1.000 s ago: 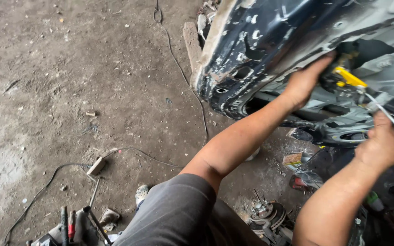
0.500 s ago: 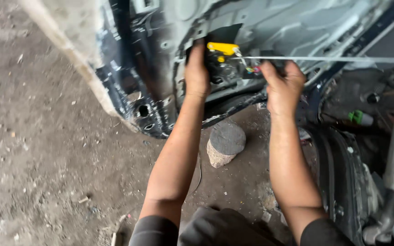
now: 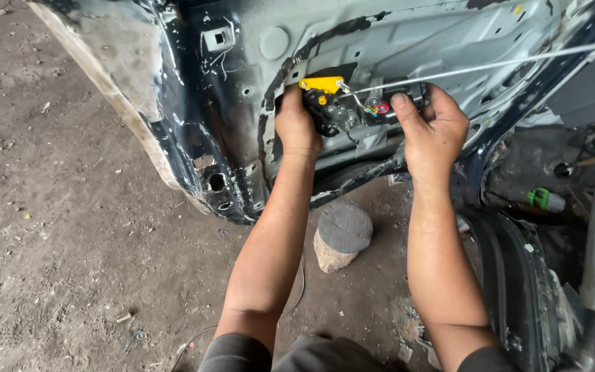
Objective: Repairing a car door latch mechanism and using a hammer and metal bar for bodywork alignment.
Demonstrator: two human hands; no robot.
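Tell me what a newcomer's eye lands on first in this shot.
First, the two bare hands raised to a stripped dark car door: the left hand and right hand grip a latch set in the door panel. A bright yellow clip on the latch stands out, with a thin rod running from it to the upper right. Below, a round stone sits on the dirt floor between the forearms.

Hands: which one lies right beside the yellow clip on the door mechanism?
The left hand. Its fingers reach up just under the yellow clip, while the right hand grips the mechanism's other end, further from the clip.
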